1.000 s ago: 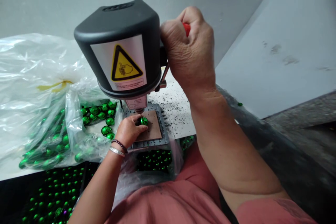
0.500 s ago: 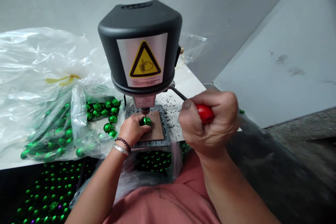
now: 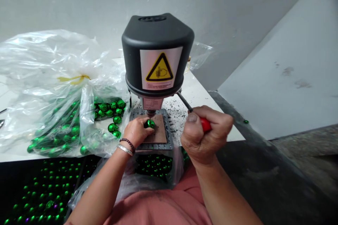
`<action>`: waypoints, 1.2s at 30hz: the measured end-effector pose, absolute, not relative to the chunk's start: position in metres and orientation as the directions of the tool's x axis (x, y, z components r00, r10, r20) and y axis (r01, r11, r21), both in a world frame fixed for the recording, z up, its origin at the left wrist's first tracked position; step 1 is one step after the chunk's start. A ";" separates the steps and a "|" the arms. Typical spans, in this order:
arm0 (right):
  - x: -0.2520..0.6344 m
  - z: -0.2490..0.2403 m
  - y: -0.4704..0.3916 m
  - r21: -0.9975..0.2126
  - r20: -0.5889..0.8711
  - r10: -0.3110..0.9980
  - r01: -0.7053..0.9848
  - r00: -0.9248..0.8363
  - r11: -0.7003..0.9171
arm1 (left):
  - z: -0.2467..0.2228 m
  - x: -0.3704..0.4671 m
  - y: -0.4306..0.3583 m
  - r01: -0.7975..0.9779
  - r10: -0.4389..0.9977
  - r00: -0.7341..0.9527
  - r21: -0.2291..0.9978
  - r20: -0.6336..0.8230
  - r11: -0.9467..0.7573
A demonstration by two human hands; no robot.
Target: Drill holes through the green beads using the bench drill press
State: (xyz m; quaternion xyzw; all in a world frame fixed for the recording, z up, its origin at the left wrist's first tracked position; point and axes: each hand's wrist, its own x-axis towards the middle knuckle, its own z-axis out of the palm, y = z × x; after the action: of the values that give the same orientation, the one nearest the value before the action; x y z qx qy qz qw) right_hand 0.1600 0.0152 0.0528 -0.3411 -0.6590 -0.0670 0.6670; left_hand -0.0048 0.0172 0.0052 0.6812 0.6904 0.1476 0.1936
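A black drill press (image 3: 157,56) with a yellow warning label stands at the centre. Under its chuck (image 3: 150,113), a shiny green ball (image 3: 150,123) rests on a brown board (image 3: 160,134) over the grey metal base. The thumb and fingers of my left hand (image 3: 137,130) grip this ball from the left. My right hand (image 3: 207,133) is wrapped round the red knob (image 3: 205,124) of the press lever, to the right of the machine. Whether the drill bit touches the ball is too small to tell.
A clear plastic bag (image 3: 50,63) with a yellow tie and many green balls (image 3: 75,130) lies left of the press. Dark shavings (image 3: 173,112) litter the white table (image 3: 227,130). More green balls (image 3: 154,164) sit below the table's front edge.
The view has shifted, so the press appears lower and further right. My right hand and the red knob sit slightly lower relative to the press. My left hand still grips the ball.
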 end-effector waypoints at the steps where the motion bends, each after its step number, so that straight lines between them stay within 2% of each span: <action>1: 0.159 0.052 0.016 -0.365 0.927 0.352 0.539 0.133 0.759 | 0.004 -0.005 0.017 0.882 0.998 0.002 0.471 -0.063 0.028; 6: 0.155 0.051 0.016 -0.394 0.918 0.356 0.481 0.172 0.783 | 0.002 -0.005 0.017 0.870 0.997 -0.029 0.489 -0.070 0.059; 11: 0.154 0.037 0.011 -0.506 0.860 0.480 0.400 0.171 0.764 | 0.005 -0.005 0.016 0.877 0.995 -0.025 0.475 -0.094 0.067; 15: 0.155 0.033 0.010 -0.519 0.850 0.507 0.394 0.145 0.758 | 0.005 -0.005 0.017 0.875 0.995 -0.020 0.480 -0.099 0.066; 18: 0.153 0.058 0.015 -0.465 0.885 0.407 0.493 0.227 0.735 | 0.002 -0.004 0.018 0.873 0.997 -0.016 0.485 -0.081 0.053; 20: 0.152 0.083 0.021 -0.442 0.896 0.348 0.616 0.275 0.652 | 0.001 -0.004 0.017 0.871 0.998 -0.018 0.489 -0.056 0.043; 24: 0.149 0.121 0.034 -0.498 0.860 0.431 0.625 0.271 0.601 | 0.006 -0.009 0.005 0.836 0.999 -0.027 0.546 -0.047 0.048; 26: 0.149 0.126 0.037 -0.515 0.851 0.447 0.601 0.275 0.611 | 0.012 -0.013 -0.005 0.796 0.993 0.052 0.605 -0.107 0.023; 29: 0.149 0.122 0.037 -0.524 0.847 0.458 0.578 0.271 0.626 | 0.019 -0.019 -0.020 0.697 0.936 0.276 0.716 -0.217 -0.039; 31: 0.149 0.120 0.036 -0.524 0.847 0.458 0.568 0.270 0.635 | 0.020 -0.021 -0.024 0.603 0.921 0.306 0.797 -0.243 0.010; 33: 0.149 0.119 0.035 -0.520 0.851 0.452 0.560 0.268 0.645 | 0.018 -0.021 -0.024 0.473 0.952 0.194 0.872 -0.239 0.122; 36: 0.148 0.121 0.034 -0.520 0.850 0.455 0.558 0.264 0.647 | 0.013 -0.020 -0.017 0.077 0.964 -0.024 0.961 -0.265 0.266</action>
State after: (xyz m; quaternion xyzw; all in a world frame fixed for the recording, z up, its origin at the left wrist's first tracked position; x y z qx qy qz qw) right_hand 0.1484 0.0344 0.1205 -0.4186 -0.6054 -0.0382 0.6758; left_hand -0.0198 -0.0167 0.0127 0.4447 0.5852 0.4116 0.5389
